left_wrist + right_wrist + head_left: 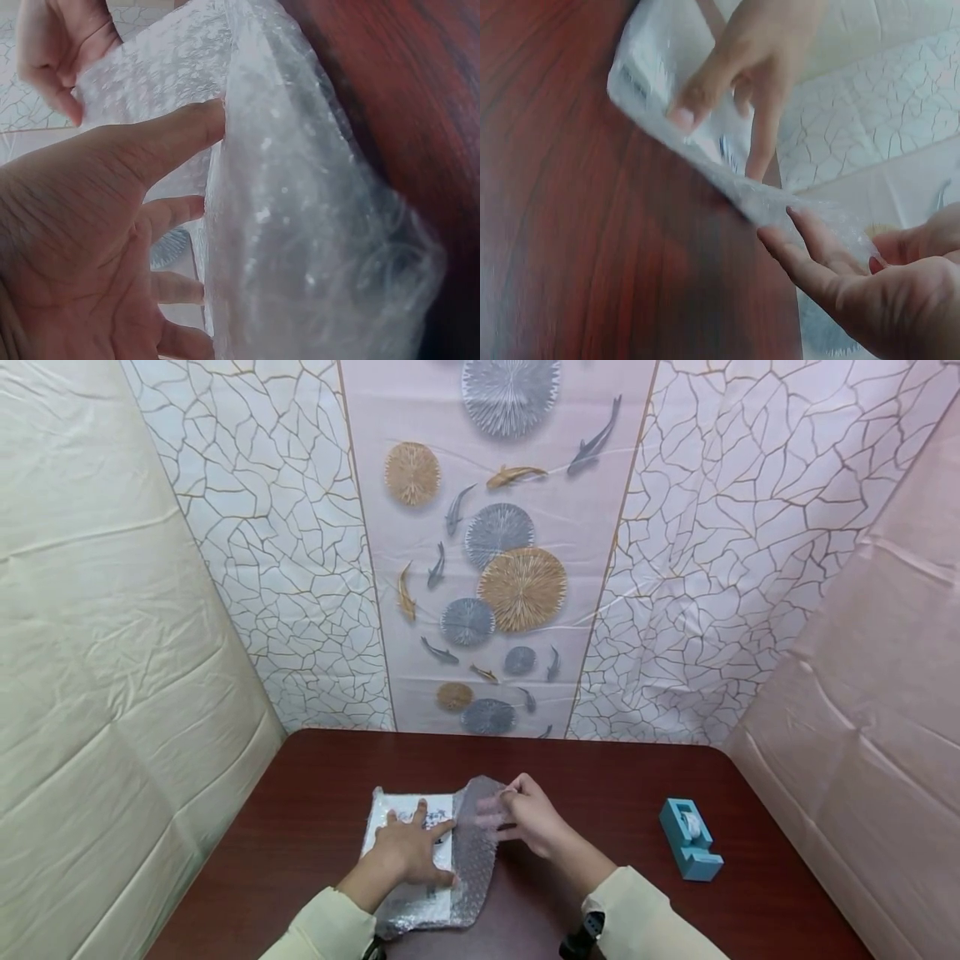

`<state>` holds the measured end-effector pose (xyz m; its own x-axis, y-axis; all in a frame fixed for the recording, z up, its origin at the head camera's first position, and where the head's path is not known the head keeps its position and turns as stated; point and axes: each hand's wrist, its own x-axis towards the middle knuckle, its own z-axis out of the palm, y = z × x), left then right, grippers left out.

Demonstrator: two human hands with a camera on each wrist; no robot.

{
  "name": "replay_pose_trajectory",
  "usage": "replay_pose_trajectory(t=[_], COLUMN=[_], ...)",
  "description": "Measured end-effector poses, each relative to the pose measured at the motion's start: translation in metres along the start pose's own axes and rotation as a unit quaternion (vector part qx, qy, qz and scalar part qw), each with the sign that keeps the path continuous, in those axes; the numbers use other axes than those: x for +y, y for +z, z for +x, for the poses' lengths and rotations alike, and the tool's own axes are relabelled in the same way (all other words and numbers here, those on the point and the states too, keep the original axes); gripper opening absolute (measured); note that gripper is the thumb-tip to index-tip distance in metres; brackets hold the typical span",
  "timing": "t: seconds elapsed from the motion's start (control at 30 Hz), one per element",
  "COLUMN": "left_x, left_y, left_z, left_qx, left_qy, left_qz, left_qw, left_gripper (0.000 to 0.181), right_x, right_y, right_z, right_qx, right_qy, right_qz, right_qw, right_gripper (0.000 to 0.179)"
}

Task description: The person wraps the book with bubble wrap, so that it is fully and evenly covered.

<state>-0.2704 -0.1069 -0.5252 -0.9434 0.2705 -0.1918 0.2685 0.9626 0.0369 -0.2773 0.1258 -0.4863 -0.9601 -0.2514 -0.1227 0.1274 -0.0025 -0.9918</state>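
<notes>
A flat white item [442, 857] with dark print, its kind unclear, lies on the table under clear bubble wrap [476, 852]. My left hand [405, 850] rests on it with the fingers spread, pressing from above. In the left wrist view, the thumb and fingertips of that hand [82, 225] touch the wrap. At the right side, my right hand [536, 820] pinches the loose flap of wrap and holds it raised off the table. The right wrist view shows fingers of that hand [885, 289] beneath the film, with the thumb at its edge.
A blue tape dispenser [688, 839] with a roll of clear tape stands on the right of the dark red-brown table [600, 793]. Patterned cloth [487, 610] hangs behind the table, and pale padded fabric [112, 693] flanks both sides.
</notes>
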Motion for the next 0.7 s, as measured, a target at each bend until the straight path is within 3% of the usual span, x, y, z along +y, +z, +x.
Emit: replay_pose_trajectory(t=[0.07, 0.2, 0.43, 0.7], left_x=[0.000, 0.005, 0.004, -0.002], left_y=[-0.001, -0.019, -0.016, -0.001], left_z=[-0.002, -0.017, -0.017, -0.004], left_qx=[0.000, -0.002, 0.003, -0.007], left_qy=[0.002, -0.001, -0.003, -0.009], left_qz=[-0.001, -0.012, -0.009, 0.010], left_qw=[1.0000, 0.9999, 0.9999, 0.9999], left_gripper=[0.098, 0.096, 0.098, 0.103], right_x=[-0.002, -0.002, 0.005, 0.022], right_y=[0.007, 0.018, 0.035, 0.051], right_z=[-0.001, -0.002, 0.004, 0.009], right_qx=[0.003, 0.009, 0.020, 0.040], right_qy=[-0.002, -0.002, -0.008, -0.022], right_qz=[0.010, 0.026, 0.055, 0.109], right_qw=[0.9999, 0.9996, 0.9982, 0.9930], right_gripper=[0.006, 0.008, 0.009, 0.009])
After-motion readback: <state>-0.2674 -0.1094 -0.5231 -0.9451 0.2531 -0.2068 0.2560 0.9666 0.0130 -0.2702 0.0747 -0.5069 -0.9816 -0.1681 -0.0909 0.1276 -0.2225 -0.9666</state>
